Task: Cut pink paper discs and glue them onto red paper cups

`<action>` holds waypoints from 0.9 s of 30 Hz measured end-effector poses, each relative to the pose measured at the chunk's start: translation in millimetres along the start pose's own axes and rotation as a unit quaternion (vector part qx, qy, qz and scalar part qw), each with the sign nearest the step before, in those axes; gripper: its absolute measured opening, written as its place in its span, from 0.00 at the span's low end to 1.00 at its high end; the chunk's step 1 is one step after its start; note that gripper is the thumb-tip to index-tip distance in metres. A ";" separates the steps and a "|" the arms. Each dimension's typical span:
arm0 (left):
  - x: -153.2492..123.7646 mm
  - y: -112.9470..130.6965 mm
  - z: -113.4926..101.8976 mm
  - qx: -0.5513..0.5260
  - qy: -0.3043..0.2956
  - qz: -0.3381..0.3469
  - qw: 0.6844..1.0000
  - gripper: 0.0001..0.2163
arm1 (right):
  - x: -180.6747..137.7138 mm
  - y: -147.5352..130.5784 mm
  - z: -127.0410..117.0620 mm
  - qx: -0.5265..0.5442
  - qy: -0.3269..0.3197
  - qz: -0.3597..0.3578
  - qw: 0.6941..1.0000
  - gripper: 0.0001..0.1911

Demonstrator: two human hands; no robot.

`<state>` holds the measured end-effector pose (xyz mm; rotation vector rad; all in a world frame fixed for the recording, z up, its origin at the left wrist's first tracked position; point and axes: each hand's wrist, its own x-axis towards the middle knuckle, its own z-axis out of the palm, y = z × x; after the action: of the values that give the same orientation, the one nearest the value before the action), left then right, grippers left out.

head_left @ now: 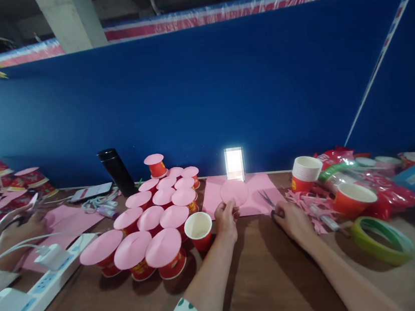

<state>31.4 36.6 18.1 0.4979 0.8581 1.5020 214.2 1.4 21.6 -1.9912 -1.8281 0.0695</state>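
Between the fingers of my left hand (228,218) is the edge of a round pink paper disc (234,191), held over a sheet of pink paper (260,197). My right hand (290,220) is closed around the handles of dark scissors (265,198), whose blades point away over the sheet. Left of my left forearm stands an open red paper cup (198,225). Beside it are several upside-down red cups, each topped with a pink disc (163,246).
Stacked cups (306,171), pink scraps (310,206), another cup (354,198) and yellow-green tape (382,240) lie right. A black bottle (116,171) stands behind; a white power strip (44,289) lies left. Another person's hand (22,228) works at far left.
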 end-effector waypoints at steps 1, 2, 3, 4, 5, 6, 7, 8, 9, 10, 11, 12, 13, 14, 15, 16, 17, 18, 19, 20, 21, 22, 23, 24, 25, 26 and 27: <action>-0.2 -0.4 -0.8 -0.001 0.008 0.002 1.000 0.16 | 1.3 2.4 0.8 0.020 -0.010 -0.007 1.000 0.04; -0.5 -1.0 -1.5 0.001 0.013 0.004 1.000 0.16 | 2.7 4.5 1.4 0.043 -0.021 -0.011 0.999 0.03; -1.1 -2.1 -2.3 0.007 0.012 0.007 1.000 0.16 | 4.0 6.0 1.7 0.069 -0.031 -0.013 0.997 0.03; -1.9 -3.4 -2.9 0.018 0.007 0.013 1.000 0.16 | 5.1 6.8 1.8 0.099 -0.037 -0.017 0.994 0.03; -2.8 -5.1 -3.4 0.035 -0.004 0.022 0.999 0.15 | 5.9 6.8 1.8 0.135 -0.036 -0.021 0.990 0.04; -3.9 -6.9 -3.8 0.054 -0.015 0.033 0.998 0.15 | 6.3 5.9 1.8 0.177 -0.028 -0.026 0.983 0.05; -5.0 -8.8 -4.0 0.073 -0.026 0.043 0.996 0.15 | 6.3 4.1 2.0 0.226 -0.016 -0.026 0.974 0.07; -6.1 -10.7 -4.1 0.088 -0.036 0.050 0.994 0.15 | 6.0 1.7 2.4 0.277 -0.006 -0.019 0.961 0.10; -7.2 -12.5 -4.0 0.099 -0.045 0.052 0.993 0.15 | 5.2 -1.3 3.0 0.329 -0.004 -0.006 0.944 0.13; -8.0 -14.1 -3.9 0.106 -0.055 0.052 0.991 0.15 | 4.2 -4.6 3.9 0.377 -0.013 0.016 0.926 0.16; -8.7 -15.3 -3.7 0.114 -0.067 0.050 0.990 0.15 | 2.9 -7.9 4.9 0.417 -0.027 0.037 0.908 0.18; -9.1 -16.3 -3.5 0.122 -0.081 0.048 0.988 0.15 | 1.6 -11.1 5.7 0.448 -0.039 0.050 0.892 0.20; -9.3 -16.9 -3.2 0.129 -0.095 0.047 0.986 0.15 | 0.3 -13.9 6.3 0.472 -0.044 0.057 0.879 0.20; -9.3 -17.2 -2.9 0.138 -0.108 0.046 0.983 0.15 | -0.9 -16.2 6.7 0.488 -0.046 0.057 0.870 0.20; -9.3 -17.0 -2.6 0.146 -0.119 0.043 0.981 0.15 | -1.7 -17.8 6.7 0.498 -0.046 0.052 0.864 0.20; -9.3 -16.5 -2.4 0.154 -0.127 0.037 0.979 0.15 | -2.3 -18.8 6.6 0.505 -0.048 0.046 0.860 0.19; -9.3 -15.8 -2.2 0.160 -0.132 0.029 0.978 0.15 | -2.6 -19.2 6.4 0.509 -0.054 0.038 0.858 0.18; -9.4 -14.9 -2.1 0.166 -0.135 0.020 0.977 0.16 | -2.6 -19.0 6.4 0.511 -0.059 0.030 0.857 0.17; -9.5 -14.0 -1.9 0.170 -0.137 0.011 0.976 0.16 | -2.5 -18.5 6.7 0.512 -0.062 0.026 0.856 0.16; -9.7 -13.2 -1.8 0.173 -0.139 0.006 0.975 0.16 | -2.2 -17.8 7.1 0.516 -0.062 0.030 0.854 0.17; -9.7 -12.7 -1.7 0.173 -0.140 0.005 0.975 0.16 | -1.9 -17.2 7.6 0.524 -0.061 0.040 0.848 0.17; -9.6 -12.5 -1.6 0.173 -0.142 0.006 0.975 0.16 | -1.8 -16.9 8.1 0.539 -0.062 0.056 0.838 0.18; -9.4 -12.7 -1.5 0.173 -0.145 0.010 0.974 0.16 | -1.9 -16.9 8.5 0.558 -0.068 0.074 0.824 0.19; -9.0 -13.1 -1.4 0.173 -0.148 0.015 0.974 0.16 | -2.3 -17.3 8.5 0.580 -0.079 0.090 0.806 0.19; -8.6 -13.8 -1.3 0.172 -0.148 0.021 0.974 0.16 | -2.9 -18.2 8.3 0.601 -0.094 0.102 0.787 0.20; -8.2 -14.5 -1.2 0.172 -0.146 0.026 0.974 0.16 | -3.7 -19.4 7.9 0.618 -0.108 0.112 0.771 0.20; -7.9 -15.1 -1.1 0.172 -0.143 0.030 0.974 0.16 | -4.6 -20.9 7.4 0.629 -0.119 0.118 0.759 0.20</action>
<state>41.5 27.8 7.4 0.9787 0.8810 1.2981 191.6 -0.2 21.0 -1.1521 -1.0146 1.2997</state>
